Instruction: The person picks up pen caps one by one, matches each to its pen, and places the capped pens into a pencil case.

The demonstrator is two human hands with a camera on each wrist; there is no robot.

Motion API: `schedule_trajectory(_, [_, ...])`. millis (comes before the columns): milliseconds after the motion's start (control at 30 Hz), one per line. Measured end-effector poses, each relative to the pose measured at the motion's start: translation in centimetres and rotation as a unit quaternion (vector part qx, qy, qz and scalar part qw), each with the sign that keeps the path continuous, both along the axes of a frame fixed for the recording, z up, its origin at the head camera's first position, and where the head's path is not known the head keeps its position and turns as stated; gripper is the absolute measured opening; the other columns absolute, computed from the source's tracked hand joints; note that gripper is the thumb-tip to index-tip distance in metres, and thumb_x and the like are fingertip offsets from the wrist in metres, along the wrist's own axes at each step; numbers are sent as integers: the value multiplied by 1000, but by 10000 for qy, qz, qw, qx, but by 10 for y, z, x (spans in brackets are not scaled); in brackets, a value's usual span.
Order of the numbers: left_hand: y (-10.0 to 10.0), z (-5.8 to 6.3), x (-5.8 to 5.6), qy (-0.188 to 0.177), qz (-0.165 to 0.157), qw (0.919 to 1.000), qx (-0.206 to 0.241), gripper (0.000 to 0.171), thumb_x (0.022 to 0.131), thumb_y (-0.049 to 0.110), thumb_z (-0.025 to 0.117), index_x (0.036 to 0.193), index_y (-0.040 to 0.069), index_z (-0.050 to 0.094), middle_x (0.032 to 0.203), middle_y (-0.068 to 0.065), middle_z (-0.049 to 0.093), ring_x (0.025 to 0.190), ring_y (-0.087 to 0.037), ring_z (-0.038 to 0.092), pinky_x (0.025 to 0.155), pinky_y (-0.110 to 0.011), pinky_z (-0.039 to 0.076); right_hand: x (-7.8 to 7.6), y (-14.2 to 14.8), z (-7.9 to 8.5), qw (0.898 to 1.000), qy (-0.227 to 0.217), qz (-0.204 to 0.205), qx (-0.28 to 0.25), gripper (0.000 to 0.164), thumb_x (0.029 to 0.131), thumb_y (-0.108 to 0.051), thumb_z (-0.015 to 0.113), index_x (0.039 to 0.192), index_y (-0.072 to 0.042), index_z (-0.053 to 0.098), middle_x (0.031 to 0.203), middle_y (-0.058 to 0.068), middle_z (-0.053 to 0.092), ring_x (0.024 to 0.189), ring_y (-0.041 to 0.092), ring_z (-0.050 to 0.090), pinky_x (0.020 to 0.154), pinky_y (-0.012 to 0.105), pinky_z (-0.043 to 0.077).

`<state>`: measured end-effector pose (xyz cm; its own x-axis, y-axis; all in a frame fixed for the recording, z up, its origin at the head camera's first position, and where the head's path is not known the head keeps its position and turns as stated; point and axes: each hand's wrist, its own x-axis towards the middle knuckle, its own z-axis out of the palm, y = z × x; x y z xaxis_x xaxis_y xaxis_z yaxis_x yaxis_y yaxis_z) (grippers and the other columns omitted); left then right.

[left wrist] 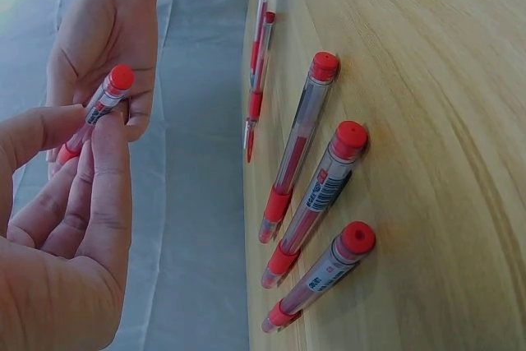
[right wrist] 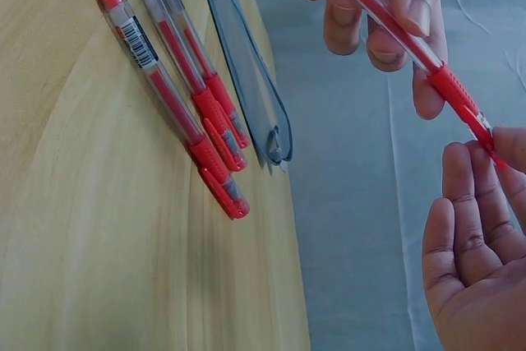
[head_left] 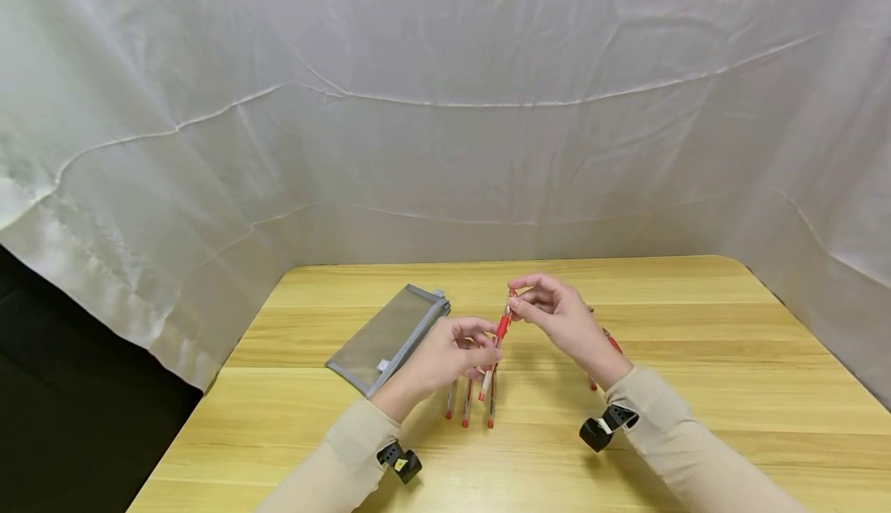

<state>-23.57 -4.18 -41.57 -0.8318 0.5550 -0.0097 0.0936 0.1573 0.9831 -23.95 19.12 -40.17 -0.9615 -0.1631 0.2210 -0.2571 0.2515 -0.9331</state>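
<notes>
Held tilted above the table is a red gel pen [head_left: 502,327], clear-barrelled with a red grip. My left hand [head_left: 445,354] pinches its barrel between thumb and fingers, near the red end plug. At the upper end, my right hand [head_left: 560,319] pinches the red cap; the right wrist view shows the thumb and fingertips on that cap [right wrist: 485,133]. Below the hands, three similar capped pens [left wrist: 316,203] lie side by side on the table, partly hidden by my left hand in the head view. Two more red pens [left wrist: 261,63] lie under my right forearm.
A grey mesh zip pouch [head_left: 390,331] lies flat to the left of my left hand, its zip edge towards the pens. The wood-grain table [head_left: 731,343] ends at a pale hanging curtain [head_left: 487,165] behind and at the sides.
</notes>
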Motion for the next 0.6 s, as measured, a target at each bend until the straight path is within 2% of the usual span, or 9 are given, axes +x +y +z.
schedule_trajectory(167, [2,0,-1,-40,-14,10000,90,33,98,6,75,130,0,70,97,-4,73,77,-10,72,76,-50,69,1,-1,-2,10000,-43,23,-5,31,105,-17,72,133,-5,66,106,15,77,91,10,76,88,23,61])
schedule_trajectory(467, [5,-1,-1,-58,30,9998,208,30,98,4,74,127,0,70,94,-2,73,76,-12,74,72,-41,70,1,1,-4,9999,-27,49,-100,33,105,-17,71,134,-3,65,111,19,78,94,8,77,90,23,63])
schedule_trajectory(600, [7,-3,0,19,2,9997,251,28,98,2,73,126,-1,70,95,-5,73,76,-14,75,74,-47,70,1,1,-4,9999,63,117,-107,31,104,-14,72,132,-1,66,108,19,78,93,12,78,90,22,63])
